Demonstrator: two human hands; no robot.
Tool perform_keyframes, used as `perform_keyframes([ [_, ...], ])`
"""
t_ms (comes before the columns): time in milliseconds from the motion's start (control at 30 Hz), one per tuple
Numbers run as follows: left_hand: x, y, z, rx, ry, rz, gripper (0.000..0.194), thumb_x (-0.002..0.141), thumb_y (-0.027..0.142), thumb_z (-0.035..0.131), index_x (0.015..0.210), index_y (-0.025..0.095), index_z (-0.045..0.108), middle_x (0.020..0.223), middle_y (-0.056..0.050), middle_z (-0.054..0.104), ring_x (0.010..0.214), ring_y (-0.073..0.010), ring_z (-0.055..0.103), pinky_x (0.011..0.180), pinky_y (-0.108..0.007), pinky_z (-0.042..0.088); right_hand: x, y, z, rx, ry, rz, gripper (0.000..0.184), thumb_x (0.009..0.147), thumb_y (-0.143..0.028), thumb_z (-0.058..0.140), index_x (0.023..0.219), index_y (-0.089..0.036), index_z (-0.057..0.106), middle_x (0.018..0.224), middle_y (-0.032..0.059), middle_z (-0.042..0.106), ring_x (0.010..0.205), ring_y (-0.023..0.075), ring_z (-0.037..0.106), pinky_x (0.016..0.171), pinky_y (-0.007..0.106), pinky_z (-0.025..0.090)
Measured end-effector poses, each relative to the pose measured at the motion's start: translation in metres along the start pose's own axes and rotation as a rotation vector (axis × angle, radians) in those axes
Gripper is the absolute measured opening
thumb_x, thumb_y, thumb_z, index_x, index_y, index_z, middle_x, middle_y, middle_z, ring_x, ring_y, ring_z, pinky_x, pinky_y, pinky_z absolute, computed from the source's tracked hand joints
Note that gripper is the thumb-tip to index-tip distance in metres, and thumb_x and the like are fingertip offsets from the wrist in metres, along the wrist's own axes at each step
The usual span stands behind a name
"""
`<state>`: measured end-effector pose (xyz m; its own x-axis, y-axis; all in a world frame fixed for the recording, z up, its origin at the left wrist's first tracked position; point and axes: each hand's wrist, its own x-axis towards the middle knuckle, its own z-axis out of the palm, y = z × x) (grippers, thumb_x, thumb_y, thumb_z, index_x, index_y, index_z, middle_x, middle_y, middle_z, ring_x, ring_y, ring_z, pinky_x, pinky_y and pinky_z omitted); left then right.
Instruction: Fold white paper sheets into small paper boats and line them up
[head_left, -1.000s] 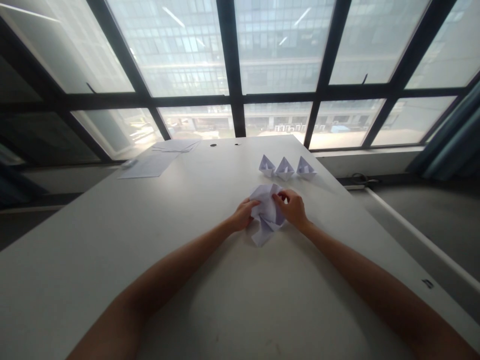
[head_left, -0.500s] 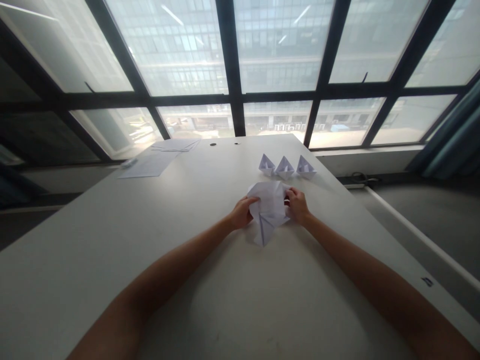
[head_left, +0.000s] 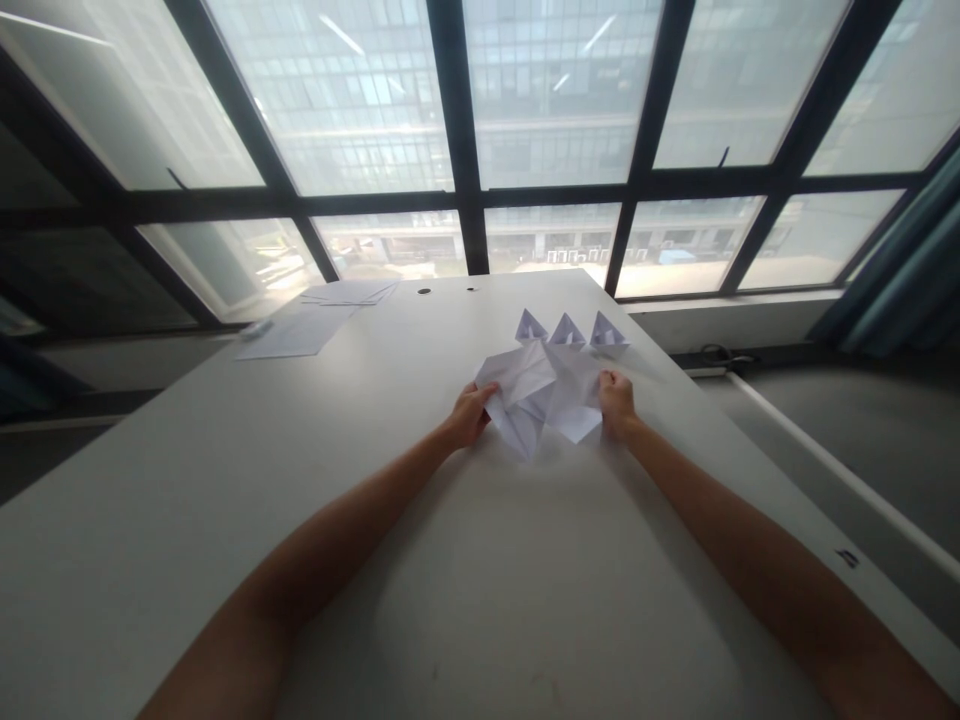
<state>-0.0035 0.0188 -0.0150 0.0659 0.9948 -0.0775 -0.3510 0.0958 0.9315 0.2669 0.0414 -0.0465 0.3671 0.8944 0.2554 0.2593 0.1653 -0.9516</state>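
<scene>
A creased white sheet of paper (head_left: 529, 385), partly unfolded, is stretched between my two hands just above the table. My left hand (head_left: 471, 413) pinches its left edge, thumb on top. At the opposite edge, my right hand (head_left: 617, 402) has its fingers closed on the paper. Folds and loose flaps hang down from the middle of the sheet. Right behind it stand three folded paper boats, the left one (head_left: 531, 325), the middle one (head_left: 567, 330) and the right one (head_left: 607, 332); the sheet overlaps the lower parts of the left two.
Flat white sheets (head_left: 300, 325) lie at the far left of the white table (head_left: 375, 560). Two small dark holes are set near the far edge. A small dark mark (head_left: 847, 558) is on the right edge. Large windows rise behind the table.
My hands have moved apart, the right hand to the right and the left slightly left. The paper between them has spread wider and opened out.
</scene>
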Motion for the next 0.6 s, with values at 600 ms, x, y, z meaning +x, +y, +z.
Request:
perform_keyframes([
  [600,0.000,0.004,-0.004,0.467,0.068,0.362,0.027,0.086,0.031,0.067,0.109,0.016,0.065,0.088,-0.006,0.071,0.071,-0.0176,0.064,0.061,-0.025,0.052,-0.018,-0.036,-0.006,0.047,-0.227,0.209,0.055,0.068,-0.036,0.072,0.118,-0.015,0.061,0.066,0.0019,0.067,0.054,0.0197,0.060,0.048,0.029,0.047],
])
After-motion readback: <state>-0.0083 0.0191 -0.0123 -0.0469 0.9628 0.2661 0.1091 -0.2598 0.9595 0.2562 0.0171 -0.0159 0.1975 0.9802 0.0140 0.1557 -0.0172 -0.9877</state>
